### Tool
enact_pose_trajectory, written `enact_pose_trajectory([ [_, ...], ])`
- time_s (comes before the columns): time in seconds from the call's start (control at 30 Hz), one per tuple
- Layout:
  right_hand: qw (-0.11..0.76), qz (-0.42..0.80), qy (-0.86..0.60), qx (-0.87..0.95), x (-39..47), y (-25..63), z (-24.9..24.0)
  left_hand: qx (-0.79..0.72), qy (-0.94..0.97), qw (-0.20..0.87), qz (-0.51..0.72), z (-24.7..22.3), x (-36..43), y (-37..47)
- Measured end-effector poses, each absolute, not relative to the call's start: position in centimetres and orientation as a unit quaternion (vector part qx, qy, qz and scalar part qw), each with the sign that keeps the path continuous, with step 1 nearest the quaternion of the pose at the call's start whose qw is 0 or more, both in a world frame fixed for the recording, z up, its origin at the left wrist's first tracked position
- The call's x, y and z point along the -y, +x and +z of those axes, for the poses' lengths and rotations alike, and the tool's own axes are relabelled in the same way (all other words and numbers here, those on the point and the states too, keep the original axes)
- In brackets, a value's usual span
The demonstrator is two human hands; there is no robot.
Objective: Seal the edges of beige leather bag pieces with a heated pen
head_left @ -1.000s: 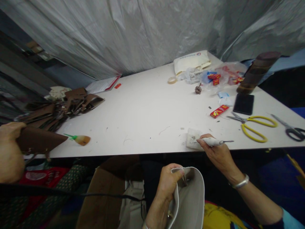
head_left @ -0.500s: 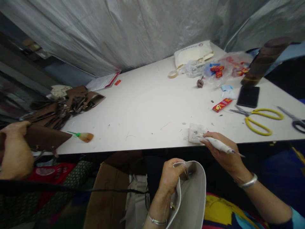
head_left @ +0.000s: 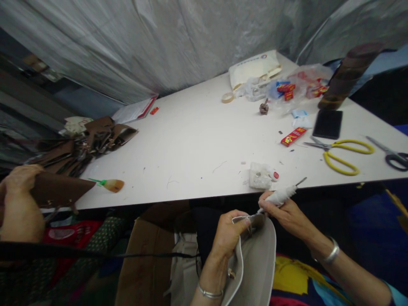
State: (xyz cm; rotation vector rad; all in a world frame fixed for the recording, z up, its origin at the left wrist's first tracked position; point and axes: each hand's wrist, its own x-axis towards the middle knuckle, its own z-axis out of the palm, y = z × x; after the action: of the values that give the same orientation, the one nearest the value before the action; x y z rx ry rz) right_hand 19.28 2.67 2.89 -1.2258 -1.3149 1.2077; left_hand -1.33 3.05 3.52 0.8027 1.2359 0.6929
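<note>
My left hand (head_left: 230, 233) pinches the upper edge of a light grey bag (head_left: 255, 263), thumb inside its open mouth. A small metal fitting (head_left: 231, 273) shows on the bag below my wrist side. In my right hand (head_left: 287, 212) is a thin tool with a white-wrapped handle (head_left: 280, 196). One metal end points up to the right; the other reaches the bag's rim close to my left fingers, where contact is hard to make out. Just beyond, a whitish stained pad (head_left: 259, 176) lies on the table edge beside a small red round cap (head_left: 276, 175).
Yellow-handled scissors (head_left: 341, 155), black-handled scissors (head_left: 395, 159), a phone (head_left: 328, 124) and a red box (head_left: 293, 137) lie right. At left, a co-worker's hand (head_left: 22, 182) holds a brown bag (head_left: 63, 189) near a glue bottle (head_left: 114, 185). A cardboard box (head_left: 140, 263) stands below.
My right hand has moved left and down from the pad to the bag's rim, turning the tool. The red cap is now uncovered. My left hand keeps its hold.
</note>
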Motion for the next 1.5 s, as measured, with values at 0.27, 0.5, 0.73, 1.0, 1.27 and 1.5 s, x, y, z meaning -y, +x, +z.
enact_pose_trajectory([
  [0.27,0.443,0.510,-0.485,0.556,-3.1,18.8,3.6,-0.538,0.386,0.683,0.309,4.0,-3.0,-1.1],
  [0.5,0.422,0.519,-0.480,0.568,-3.6,18.6,3.5,-0.552,0.406,0.658,0.312,3.5,-2.7,-0.6],
  [0.73,0.421,0.550,-0.447,0.567,-2.7,18.9,3.2,-0.551,0.459,0.629,0.300,3.0,-2.3,-0.4],
  [1.0,0.475,0.521,-0.454,0.545,-0.9,20.4,3.3,-0.541,0.491,0.621,0.285,3.1,-2.1,-0.3],
  [1.27,0.487,0.539,-0.477,0.494,-0.2,19.6,2.3,-0.551,0.492,0.603,0.301,3.3,-1.9,-0.4],
  [1.5,0.430,0.495,-0.496,0.570,0.8,18.4,2.1,-0.555,0.501,0.595,0.296,3.5,-1.6,-0.4],
])
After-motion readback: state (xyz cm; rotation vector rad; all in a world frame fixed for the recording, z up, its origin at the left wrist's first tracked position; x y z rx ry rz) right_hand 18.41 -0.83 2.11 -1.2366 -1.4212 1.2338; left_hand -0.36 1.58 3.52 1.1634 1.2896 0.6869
